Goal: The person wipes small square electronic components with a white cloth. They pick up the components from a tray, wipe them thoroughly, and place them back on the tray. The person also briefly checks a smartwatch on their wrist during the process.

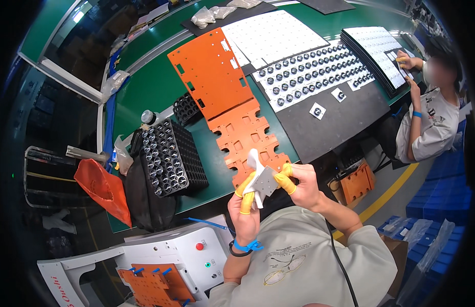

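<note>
My left hand (245, 210), with yellow covers on the fingers, is closed around a folded white cloth (254, 158). The cloth lies against a small flat grey plate (266, 183) with tiny holes. My right hand (302, 188), also in yellow finger covers, pinches the plate's right side. Both hands are held close together in front of my body, over the near end of an orange fixture plate (247, 134) with cut-outs. Beyond it lies a larger orange panel (209, 77). The cloth and fingers hide part of the grey plate.
Left on the green table (140, 97) stands a black rack (196, 169) of round metallic parts. White sheets (314, 77) with rows of black round parts lie on a black mat (332, 123). A co-worker (427, 107) works at far right. A white machine (188, 250) stands lower left.
</note>
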The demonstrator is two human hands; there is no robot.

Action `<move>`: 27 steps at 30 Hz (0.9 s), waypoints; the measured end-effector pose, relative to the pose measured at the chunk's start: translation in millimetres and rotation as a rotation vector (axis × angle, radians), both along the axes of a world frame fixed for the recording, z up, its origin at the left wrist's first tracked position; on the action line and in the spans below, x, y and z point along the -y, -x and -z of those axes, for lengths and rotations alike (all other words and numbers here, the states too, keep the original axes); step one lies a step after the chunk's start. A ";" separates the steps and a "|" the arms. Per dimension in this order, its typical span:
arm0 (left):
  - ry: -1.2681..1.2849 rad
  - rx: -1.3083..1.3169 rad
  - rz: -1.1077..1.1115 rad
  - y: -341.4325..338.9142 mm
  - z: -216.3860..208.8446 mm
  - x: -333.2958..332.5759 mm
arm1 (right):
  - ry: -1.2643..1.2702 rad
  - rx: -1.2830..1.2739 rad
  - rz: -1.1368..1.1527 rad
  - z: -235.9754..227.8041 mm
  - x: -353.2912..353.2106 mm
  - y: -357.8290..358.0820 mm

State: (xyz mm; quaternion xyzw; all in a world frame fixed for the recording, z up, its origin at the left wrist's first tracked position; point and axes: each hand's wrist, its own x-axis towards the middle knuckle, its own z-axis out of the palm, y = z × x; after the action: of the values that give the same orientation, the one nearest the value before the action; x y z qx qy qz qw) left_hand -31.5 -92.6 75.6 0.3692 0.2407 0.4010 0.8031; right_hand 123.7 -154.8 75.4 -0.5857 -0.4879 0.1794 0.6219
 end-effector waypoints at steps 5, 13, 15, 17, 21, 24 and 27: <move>0.030 -0.026 0.134 6.9 13.3 1.7 | -0.082 0.114 0.038 -11.9 -1.2 -0.3; -0.073 -0.010 0.014 3.9 -0.5 -0.7 | -0.047 0.048 0.084 -11.1 -0.5 0.6; -0.070 -0.052 0.048 6.0 3.3 -2.5 | -0.057 0.041 0.038 -15.2 0.3 3.1; -0.057 -0.053 0.120 5.9 3.6 -4.0 | -0.044 0.068 0.018 -15.9 1.7 2.3; -0.021 0.000 0.205 10.6 8.6 -8.8 | -0.046 0.042 0.077 -16.7 0.2 0.6; 0.018 0.057 0.142 8.7 9.9 -11.1 | -0.030 0.055 0.081 -11.7 0.6 -3.1; 0.034 0.063 0.091 5.1 3.1 -10.7 | -0.013 0.054 0.030 -14.2 2.1 -0.8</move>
State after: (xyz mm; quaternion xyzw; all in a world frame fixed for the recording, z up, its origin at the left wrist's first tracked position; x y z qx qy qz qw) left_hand -36.6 -81.9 72.5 0.3532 0.2052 0.3711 0.8339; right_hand 124.5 -156.8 89.5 -0.5935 -0.4969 0.1510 0.6148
